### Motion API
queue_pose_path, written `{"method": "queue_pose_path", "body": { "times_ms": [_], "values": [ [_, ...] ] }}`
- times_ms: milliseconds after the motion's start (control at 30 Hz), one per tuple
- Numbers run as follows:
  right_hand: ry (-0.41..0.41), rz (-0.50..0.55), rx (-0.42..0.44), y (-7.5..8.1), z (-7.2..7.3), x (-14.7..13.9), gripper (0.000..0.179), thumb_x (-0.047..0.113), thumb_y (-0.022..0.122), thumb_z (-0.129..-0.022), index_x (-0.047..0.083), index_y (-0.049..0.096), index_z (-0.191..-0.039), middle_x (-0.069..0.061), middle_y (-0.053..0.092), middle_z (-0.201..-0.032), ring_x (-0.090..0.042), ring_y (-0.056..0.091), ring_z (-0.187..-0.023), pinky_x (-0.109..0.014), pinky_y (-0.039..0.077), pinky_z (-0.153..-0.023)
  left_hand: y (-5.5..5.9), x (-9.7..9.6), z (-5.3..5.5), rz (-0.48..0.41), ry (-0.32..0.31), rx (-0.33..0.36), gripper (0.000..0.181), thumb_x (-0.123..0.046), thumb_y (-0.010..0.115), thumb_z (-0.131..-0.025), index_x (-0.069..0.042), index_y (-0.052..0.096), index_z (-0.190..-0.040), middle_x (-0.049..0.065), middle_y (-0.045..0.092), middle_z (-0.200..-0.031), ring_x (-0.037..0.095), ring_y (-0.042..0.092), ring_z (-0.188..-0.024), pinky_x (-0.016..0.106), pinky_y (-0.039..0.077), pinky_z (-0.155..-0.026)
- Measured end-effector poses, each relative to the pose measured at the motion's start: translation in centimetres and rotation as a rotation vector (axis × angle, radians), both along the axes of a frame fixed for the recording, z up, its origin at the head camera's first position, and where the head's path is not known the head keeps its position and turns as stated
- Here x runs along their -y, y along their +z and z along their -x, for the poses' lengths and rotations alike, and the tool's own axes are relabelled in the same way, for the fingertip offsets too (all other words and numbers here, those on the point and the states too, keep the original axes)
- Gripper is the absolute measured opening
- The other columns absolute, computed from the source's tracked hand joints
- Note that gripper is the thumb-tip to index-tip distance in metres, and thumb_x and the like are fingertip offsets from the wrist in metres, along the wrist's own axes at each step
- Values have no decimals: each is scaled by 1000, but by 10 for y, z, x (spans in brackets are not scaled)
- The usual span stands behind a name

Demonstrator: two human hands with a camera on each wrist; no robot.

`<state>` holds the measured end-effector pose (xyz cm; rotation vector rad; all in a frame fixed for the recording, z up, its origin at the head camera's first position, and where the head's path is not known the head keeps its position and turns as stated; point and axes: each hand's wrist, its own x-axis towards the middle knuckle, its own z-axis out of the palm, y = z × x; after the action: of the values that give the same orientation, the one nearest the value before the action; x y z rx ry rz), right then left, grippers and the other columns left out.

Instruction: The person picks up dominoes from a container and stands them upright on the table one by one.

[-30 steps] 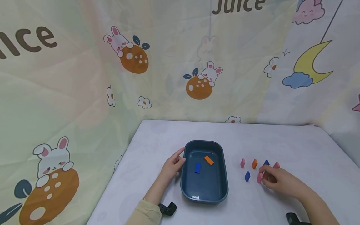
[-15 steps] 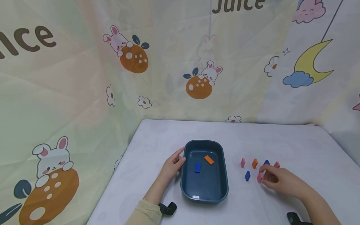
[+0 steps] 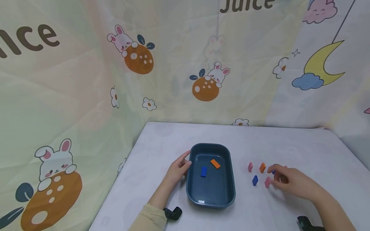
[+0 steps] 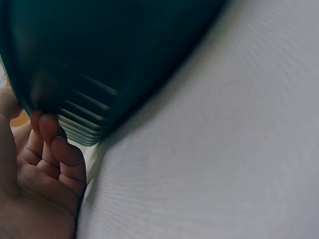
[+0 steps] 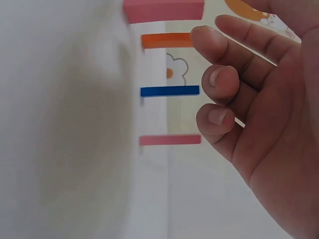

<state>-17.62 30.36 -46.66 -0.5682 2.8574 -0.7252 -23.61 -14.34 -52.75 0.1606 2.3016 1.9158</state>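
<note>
My left hand holds the left side of a dark blue-green tray; in the left wrist view its curled fingers touch the tray's ribbed outer wall. An orange domino and a blue domino lie flat inside. To the tray's right, my right hand has nothing in its grasp, its fingers parted just beside an upright pink domino. The right wrist view shows that pink domino close by, with orange, blue and pink dominoes standing farther off.
Left of the right hand stand another pink domino, an orange domino and a blue domino. Behind that hand, a blue and a pink domino are mostly hidden. A white cloth covers the table; a printed curtain hangs behind.
My right hand has let go of the upright pink domino and shifted slightly right and up, fingers parting. The domino stays standing. My left hand and the tray keep their place.
</note>
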Motion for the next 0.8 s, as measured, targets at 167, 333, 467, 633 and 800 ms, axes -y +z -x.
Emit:
{"method": "queue_pose_path", "body": {
  "times_ms": [167,333,467,633,800],
  "values": [
    [6,4,3,16,4,10,32,29,71,-91,21,58,-119,12,55,-78,-1,47,-66,-19,42,-58,2,0,0,-2,-4,3,48,-37,64,-95,-39,51,-141,5,62,-89,18,58,-70,30,50,-65],
    [46,49,7,31,14,27,32,34,70,-92,23,58,-119,11,59,-80,-2,51,-68,-20,47,-60,3,0,-1,-8,-3,3,49,-35,64,-96,-37,50,-143,5,63,-89,18,58,-69,31,51,-65],
    [121,96,-22,41,26,42,30,31,69,-93,22,57,-119,11,60,-82,-3,52,-67,-20,47,-60,1,1,1,10,3,-16,48,-35,63,-96,-37,51,-142,5,63,-89,17,58,-68,30,50,-62],
    [192,125,20,50,42,64,27,28,67,-95,23,57,-119,11,64,-82,-5,54,-64,-23,48,-59,-1,2,2,10,-10,-26,48,-36,63,-96,-38,51,-142,3,62,-87,16,56,-68,28,50,-62],
    [205,116,94,54,56,87,30,33,66,-95,23,56,-121,6,64,-84,-8,61,-60,-28,51,-52,-1,2,2,-16,-26,-26,51,-39,64,-94,-36,50,-143,2,62,-87,15,56,-68,28,51,-63]
  ]
}}
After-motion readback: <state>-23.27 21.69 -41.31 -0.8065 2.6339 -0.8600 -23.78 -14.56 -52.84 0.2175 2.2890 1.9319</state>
